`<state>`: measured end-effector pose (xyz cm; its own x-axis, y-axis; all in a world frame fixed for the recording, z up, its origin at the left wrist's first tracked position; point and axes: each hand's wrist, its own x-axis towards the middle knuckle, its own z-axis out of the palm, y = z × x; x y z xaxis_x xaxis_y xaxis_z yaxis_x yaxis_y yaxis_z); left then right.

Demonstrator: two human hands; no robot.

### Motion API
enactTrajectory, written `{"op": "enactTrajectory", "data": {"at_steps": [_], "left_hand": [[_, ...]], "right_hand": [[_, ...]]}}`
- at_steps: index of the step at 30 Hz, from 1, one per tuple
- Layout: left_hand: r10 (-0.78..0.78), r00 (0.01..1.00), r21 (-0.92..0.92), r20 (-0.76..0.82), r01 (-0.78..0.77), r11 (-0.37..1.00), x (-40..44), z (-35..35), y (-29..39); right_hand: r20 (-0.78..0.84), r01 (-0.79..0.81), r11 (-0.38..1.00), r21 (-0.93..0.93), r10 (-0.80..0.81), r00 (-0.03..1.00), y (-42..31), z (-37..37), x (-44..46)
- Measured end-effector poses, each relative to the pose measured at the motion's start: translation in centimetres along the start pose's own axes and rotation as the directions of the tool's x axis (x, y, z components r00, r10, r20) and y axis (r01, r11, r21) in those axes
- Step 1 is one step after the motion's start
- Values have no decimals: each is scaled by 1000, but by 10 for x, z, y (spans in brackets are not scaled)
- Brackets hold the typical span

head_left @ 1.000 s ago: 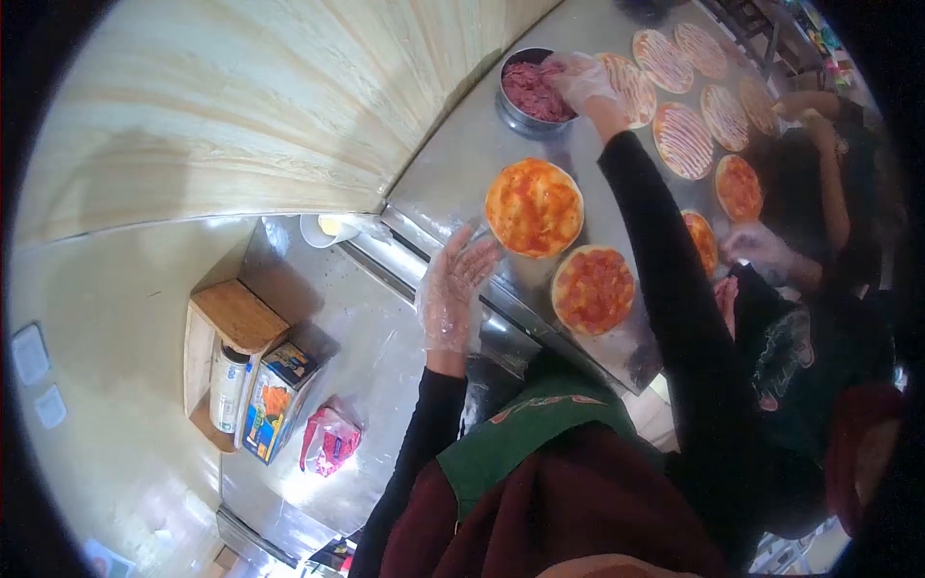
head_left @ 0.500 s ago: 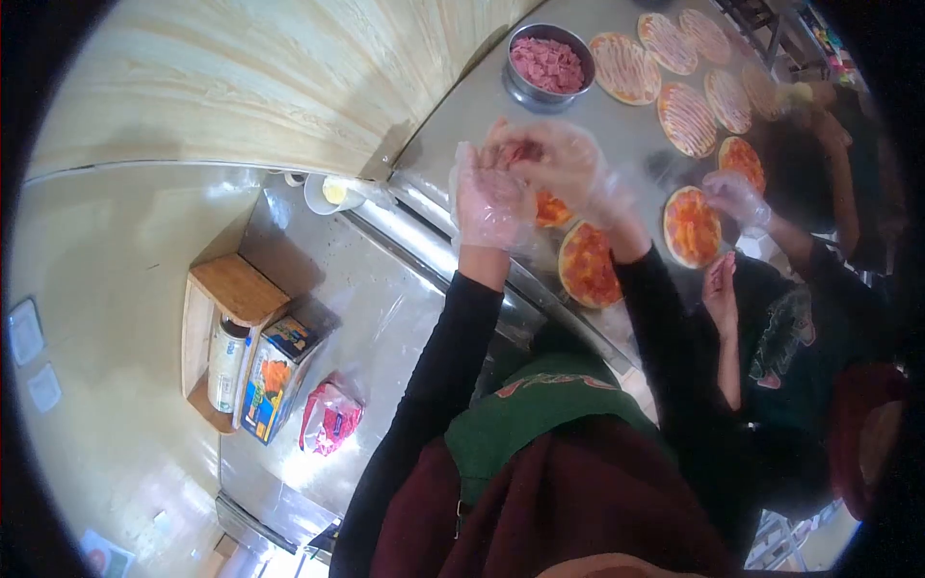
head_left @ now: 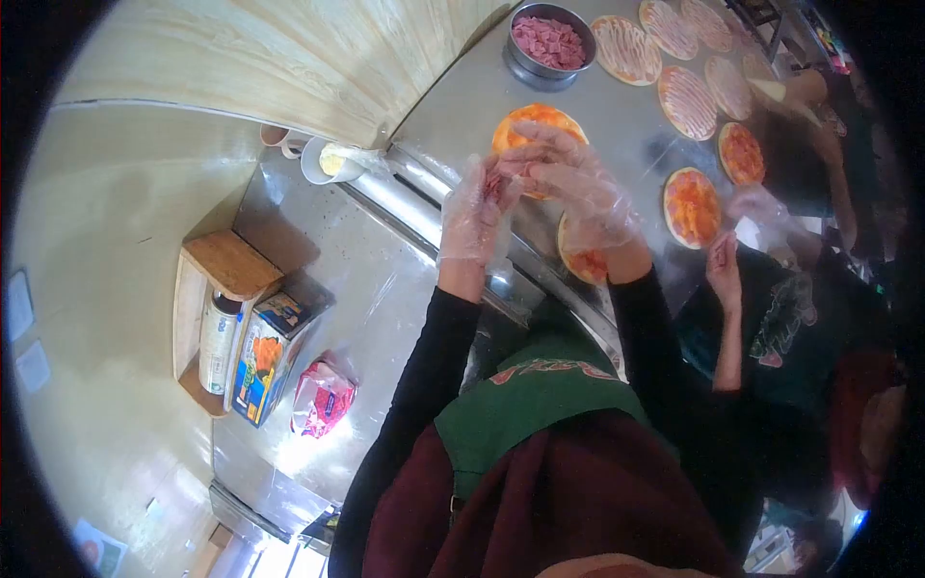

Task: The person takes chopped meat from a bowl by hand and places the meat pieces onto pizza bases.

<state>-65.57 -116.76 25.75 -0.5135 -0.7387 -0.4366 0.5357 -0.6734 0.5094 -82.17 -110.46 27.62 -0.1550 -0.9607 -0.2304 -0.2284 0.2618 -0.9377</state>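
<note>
My left hand (head_left: 472, 220), in a clear plastic glove, is cupped with its fingers curled around reddish-pink bits that look like chopped ham (head_left: 494, 185). My right hand (head_left: 588, 200), gloved too, reaches across with its fingers stretched and apart, their tips meeting the left fingers. Both hands are above the near edge of a round pizza (head_left: 540, 118) with orange-red topping, which they partly cover. Under my right wrist lies another topped pizza (head_left: 581, 262), half hidden. Beyond them stands a steel bowl of chopped pink ham (head_left: 547, 43).
Several sauce-striped pizza bases (head_left: 687, 101) lie at the far right of the steel table (head_left: 626, 144). A co-worker's hands (head_left: 737, 226) are beside a topped pizza (head_left: 692, 207). To the left are a white bowl (head_left: 323, 162), a wooden box (head_left: 231, 265) and a pink packet (head_left: 323, 397).
My hands have moved slightly down and uncovered more of the far pizza. The right hand, blurred before, is now clearer. The co-worker's gloved hand has shifted off the topped pizza.
</note>
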Motion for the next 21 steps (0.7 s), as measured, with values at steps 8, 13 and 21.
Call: {"op": "enactTrajectory", "data": {"at_steps": [8, 13, 21], "left_hand": [[-103, 987, 138, -125, 121, 983, -19, 9, 4], [-37, 983, 267, -181, 86, 960, -29, 16, 3], [10, 972, 348, -235, 74, 935, -36, 15, 9]], "right_hand": [[17, 137, 867, -478, -146, 989, 13, 8, -22], [76, 199, 757, -623, -195, 978, 24, 14, -36], [241, 320, 343, -883, -253, 937, 63, -11, -64]]}}
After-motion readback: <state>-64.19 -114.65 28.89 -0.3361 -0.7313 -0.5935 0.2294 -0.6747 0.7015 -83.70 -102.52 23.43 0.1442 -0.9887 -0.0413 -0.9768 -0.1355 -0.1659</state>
